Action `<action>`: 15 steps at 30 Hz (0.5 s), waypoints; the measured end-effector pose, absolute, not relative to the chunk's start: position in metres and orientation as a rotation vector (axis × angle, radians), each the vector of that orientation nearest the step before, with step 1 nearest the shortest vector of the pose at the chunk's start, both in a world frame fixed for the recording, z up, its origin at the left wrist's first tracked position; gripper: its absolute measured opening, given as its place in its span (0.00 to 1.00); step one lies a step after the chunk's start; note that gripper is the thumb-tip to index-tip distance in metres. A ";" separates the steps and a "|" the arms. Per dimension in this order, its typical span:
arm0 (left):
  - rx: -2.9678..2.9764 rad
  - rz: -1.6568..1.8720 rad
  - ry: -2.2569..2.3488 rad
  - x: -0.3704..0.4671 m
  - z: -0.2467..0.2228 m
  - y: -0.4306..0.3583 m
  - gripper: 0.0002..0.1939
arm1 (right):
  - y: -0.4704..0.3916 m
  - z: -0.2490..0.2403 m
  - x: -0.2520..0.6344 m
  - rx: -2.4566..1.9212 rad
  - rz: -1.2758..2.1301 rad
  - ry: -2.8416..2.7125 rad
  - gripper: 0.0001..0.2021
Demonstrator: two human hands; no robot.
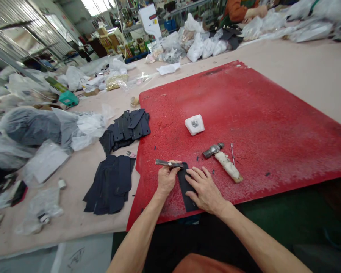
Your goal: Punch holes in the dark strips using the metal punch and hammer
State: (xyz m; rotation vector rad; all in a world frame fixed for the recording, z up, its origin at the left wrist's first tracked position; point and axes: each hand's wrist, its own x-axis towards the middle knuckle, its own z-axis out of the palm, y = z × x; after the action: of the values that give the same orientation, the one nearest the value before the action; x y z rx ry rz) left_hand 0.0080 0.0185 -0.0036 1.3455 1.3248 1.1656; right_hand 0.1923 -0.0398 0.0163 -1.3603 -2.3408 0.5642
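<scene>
My left hand (pixel 167 179) is closed around a metal punch (pixel 162 163), which lies nearly level with one end over the top of a dark strip (pixel 188 195). This flat, narrow piece rests on the red mat (pixel 258 110) near its front edge. My right hand (pixel 205 188) lies with outstretched fingers on the strip's right side, holding nothing. To the right of that hand is a hammer (pixel 226 165) with a wrapped pale handle. A thin metal rod (pixel 232 152) with a looped end lies beside the hammer.
Beyond my hands sits a white block (pixel 195 125). Dark cut pieces form two piles, a near one (pixel 109 185) and a farther one (pixel 127 127), left of the mat. Plastic-wrapped bundles (pixel 34 127) crowd the far left. Across the table another person's hand (pixel 257 12) is among plastic bags.
</scene>
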 end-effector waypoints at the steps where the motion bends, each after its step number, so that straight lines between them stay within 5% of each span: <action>1: 1.349 1.167 1.323 0.008 -0.002 0.018 0.08 | -0.039 0.016 0.192 -1.358 0.563 -2.337 0.25; 15: 1.496 1.111 1.348 0.013 0.004 0.019 0.07 | -0.037 0.017 0.194 -1.341 0.580 -2.306 0.25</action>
State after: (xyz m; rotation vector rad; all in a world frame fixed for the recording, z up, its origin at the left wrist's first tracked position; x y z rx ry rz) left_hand 0.0125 0.0192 0.0039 1.4964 1.3478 1.1113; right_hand 0.1940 -0.0374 0.0168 -1.3411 -2.3055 0.5795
